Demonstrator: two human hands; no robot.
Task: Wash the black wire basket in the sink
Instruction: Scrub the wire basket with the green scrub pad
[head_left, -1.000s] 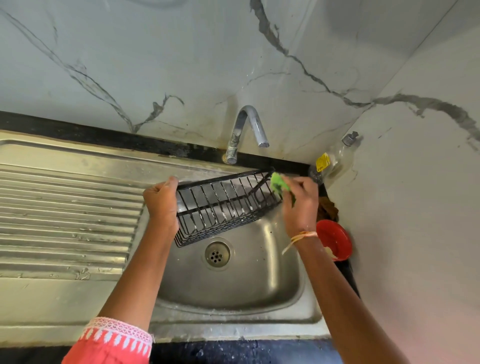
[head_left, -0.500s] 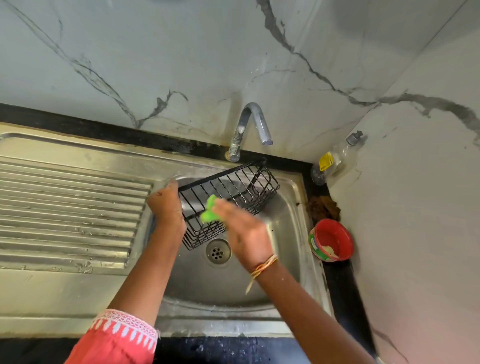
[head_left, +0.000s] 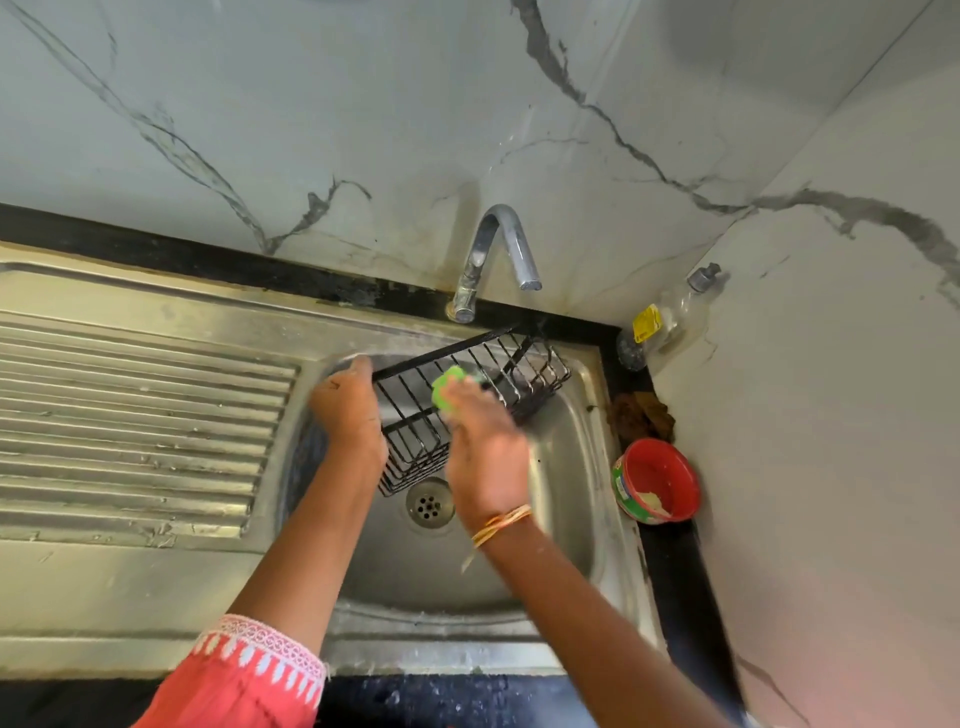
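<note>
A black wire basket (head_left: 524, 366) hangs tilted over the steel sink (head_left: 566, 467), its right end near the back rim. My left hand (head_left: 349, 408) grips the basket's left end. My right hand (head_left: 485, 439) holds a green scrub pad (head_left: 448, 387) and presses it against the wires in the middle of the basket. The right hand is blurred with motion. The drain (head_left: 428, 503) sits below the basket. No water runs from the tap (head_left: 498, 249).
A ribbed steel draining board (head_left: 130, 415) lies to the left. At the right, on the black counter, stand a red tub (head_left: 657, 480), a brown scrubber (head_left: 641, 415) and a clear pump bottle (head_left: 670, 317) in the corner. Marble walls close the back and right.
My right hand swept the green pad from the basket's right end to its left part, then back a little toward the middle. The basket tipped more upright. My left hand kept its hold.
</note>
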